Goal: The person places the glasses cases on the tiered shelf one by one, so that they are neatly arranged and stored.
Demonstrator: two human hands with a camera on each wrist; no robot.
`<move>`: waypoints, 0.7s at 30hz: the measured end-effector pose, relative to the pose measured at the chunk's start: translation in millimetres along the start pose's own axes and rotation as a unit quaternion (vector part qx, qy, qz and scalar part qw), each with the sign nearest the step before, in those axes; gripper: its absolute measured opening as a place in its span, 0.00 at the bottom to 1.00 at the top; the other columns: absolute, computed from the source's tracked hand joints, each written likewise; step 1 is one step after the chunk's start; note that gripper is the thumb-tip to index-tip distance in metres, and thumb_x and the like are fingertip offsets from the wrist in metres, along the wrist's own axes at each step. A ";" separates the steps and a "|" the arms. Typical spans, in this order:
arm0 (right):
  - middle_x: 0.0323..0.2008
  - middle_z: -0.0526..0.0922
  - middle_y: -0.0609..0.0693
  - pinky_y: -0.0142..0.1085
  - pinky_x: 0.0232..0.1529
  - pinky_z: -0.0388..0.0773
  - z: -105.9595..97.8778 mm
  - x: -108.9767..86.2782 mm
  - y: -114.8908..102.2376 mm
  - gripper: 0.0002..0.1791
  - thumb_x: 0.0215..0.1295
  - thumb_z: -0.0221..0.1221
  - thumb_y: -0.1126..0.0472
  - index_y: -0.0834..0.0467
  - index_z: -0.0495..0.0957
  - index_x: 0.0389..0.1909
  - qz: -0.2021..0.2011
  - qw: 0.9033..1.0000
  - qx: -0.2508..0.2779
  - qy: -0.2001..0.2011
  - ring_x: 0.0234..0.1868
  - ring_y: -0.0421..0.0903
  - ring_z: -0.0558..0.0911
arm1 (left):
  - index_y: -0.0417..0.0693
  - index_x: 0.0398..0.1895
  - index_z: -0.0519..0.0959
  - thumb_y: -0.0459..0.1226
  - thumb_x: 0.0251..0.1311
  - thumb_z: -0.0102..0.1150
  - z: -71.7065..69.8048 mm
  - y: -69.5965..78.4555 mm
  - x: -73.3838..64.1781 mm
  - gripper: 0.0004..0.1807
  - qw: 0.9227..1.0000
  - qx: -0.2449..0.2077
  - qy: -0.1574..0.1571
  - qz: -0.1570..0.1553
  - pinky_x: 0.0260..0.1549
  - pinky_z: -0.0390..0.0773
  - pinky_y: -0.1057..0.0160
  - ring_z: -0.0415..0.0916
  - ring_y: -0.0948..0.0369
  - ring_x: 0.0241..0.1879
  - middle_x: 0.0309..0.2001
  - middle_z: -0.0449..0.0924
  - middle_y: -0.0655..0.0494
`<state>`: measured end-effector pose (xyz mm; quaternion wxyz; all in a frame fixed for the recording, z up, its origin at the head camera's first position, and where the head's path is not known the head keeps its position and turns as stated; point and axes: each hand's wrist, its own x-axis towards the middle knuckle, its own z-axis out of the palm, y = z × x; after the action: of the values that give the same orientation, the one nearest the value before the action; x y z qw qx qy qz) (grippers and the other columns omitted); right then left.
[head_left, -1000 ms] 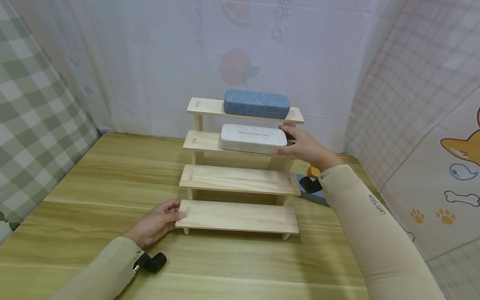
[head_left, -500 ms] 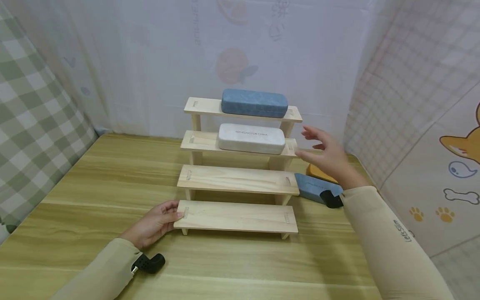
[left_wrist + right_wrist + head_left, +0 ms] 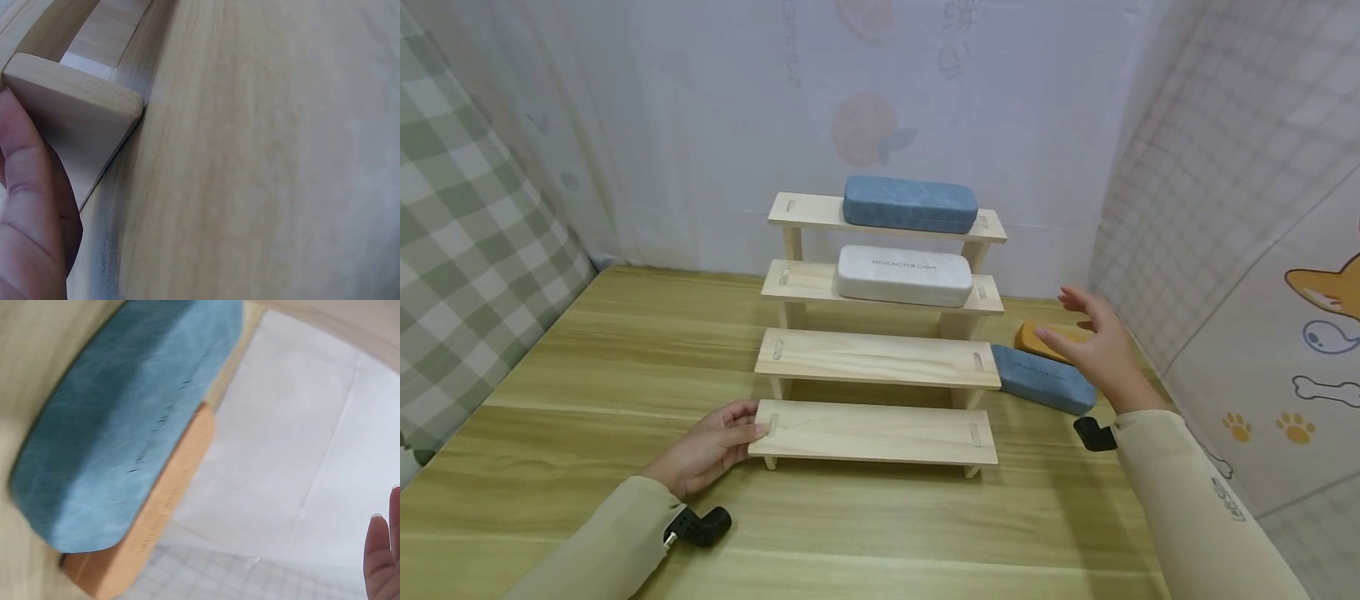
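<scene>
A four-tier wooden display stand (image 3: 872,432) stands on the table. My left hand (image 3: 713,446) pinches the left end of its lowest board, thumb on top; in the left wrist view the fingers (image 3: 28,206) lie against the wood. A white glasses case (image 3: 902,278) rests on the second board from the top, a blue glasses case (image 3: 910,205) on the top one. My right hand (image 3: 1101,350), fingers apart and holding nothing, hovers beside an orange glasses case (image 3: 1032,338) and another blue glasses case (image 3: 1043,380) on the table. Both appear side by side in the right wrist view.
The wood-grain table (image 3: 625,358) ends at a pale printed curtain (image 3: 700,150) behind the stand. A green checked cloth (image 3: 467,217) hangs at the left, and a patterned white cloth (image 3: 1240,350) closes off the right side.
My right hand has let go of the white glasses case and moved right and down toward the cases on the table. The white case stays on its board; my left hand keeps its place.
</scene>
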<state>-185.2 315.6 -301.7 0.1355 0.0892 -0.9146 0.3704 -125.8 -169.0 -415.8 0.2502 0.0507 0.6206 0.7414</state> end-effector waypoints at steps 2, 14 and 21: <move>0.64 0.66 0.63 0.52 0.56 0.62 -0.4 -2.8 7.1 0.42 0.61 0.65 0.53 0.62 0.57 0.72 0.006 1.000 -0.003 0.003 0.63 0.60 0.64 | 0.23 0.69 0.45 0.31 0.68 0.51 0.2 -0.2 0.2 0.36 1.000 0.001 0.002 -0.001 0.47 0.78 0.69 0.75 0.65 0.46 0.49 0.73 0.53; 0.67 0.58 0.71 0.65 0.57 0.58 -3.7 -20.7 54.5 0.45 0.64 0.62 0.51 0.68 0.50 0.73 0.053 0.998 -0.011 -0.036 0.64 0.70 0.58 | 0.23 0.69 0.45 0.31 0.68 0.51 1.4 0.0 0.2 0.35 1.000 0.000 0.006 0.000 0.47 0.78 0.69 0.75 0.66 0.46 0.49 0.73 0.53; 0.67 0.56 0.73 0.68 0.56 0.59 -6.6 -28.6 72.3 0.48 0.64 0.62 0.47 0.68 0.49 0.73 0.084 0.994 -0.028 -0.062 0.64 0.71 0.57 | 0.23 0.68 0.45 0.31 0.68 0.51 1.4 0.3 -0.4 0.35 1.000 -0.004 0.000 0.004 0.47 0.78 0.69 0.75 0.66 0.46 0.48 0.73 0.54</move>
<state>-176.0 373.3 -353.4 0.0499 0.0313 -0.9353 0.3489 -125.0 -167.9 -415.1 0.2473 0.0525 0.6176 0.7448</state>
